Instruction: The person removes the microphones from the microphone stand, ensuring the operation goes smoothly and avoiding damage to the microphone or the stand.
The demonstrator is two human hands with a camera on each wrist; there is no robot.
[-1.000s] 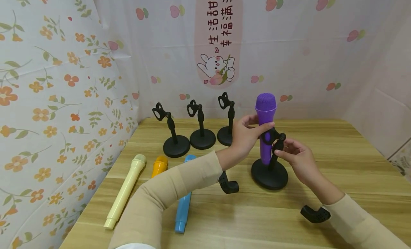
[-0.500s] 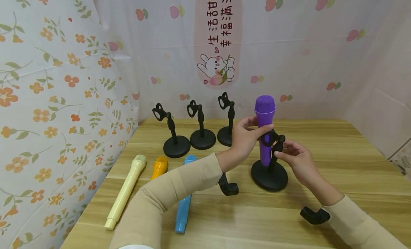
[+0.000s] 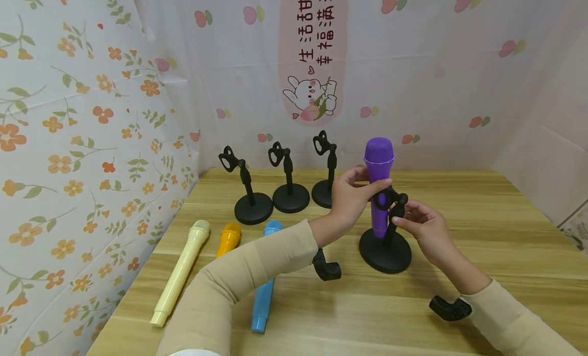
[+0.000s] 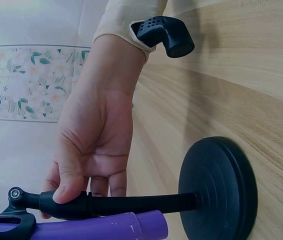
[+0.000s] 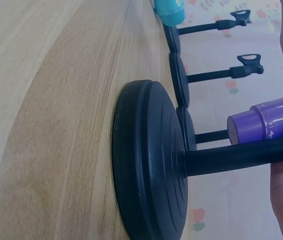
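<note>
The left hand (image 3: 351, 198) was raised above the surface (image 3: 482, 233), forearm angled up from the lower left, its fingers and thumb curled round the purple microphone (image 3: 379, 185) just below the mesh head. The right hand (image 3: 420, 228) reached in from the lower right, wrist low over the surface, and pinched the upper stem of the black stand (image 3: 386, 249) between thumb and fingers, just under the pivot screw; the left wrist view confirmed the thumb (image 4: 69, 187) pressed on the stem.

The purple microphone stood nearly upright in the clip of the black stand, its lower end hanging beside the stem, clear of the round base. The base rested flat on the surface, below and between the two hands.

Three empty stands (image 3: 289, 180) stood in a row near the back wall, left of the left hand. A cream microphone (image 3: 180, 272), an orange microphone (image 3: 228, 238) and a blue microphone (image 3: 263, 297) lay on the surface at the left; the left forearm partly covered the last two.
</note>
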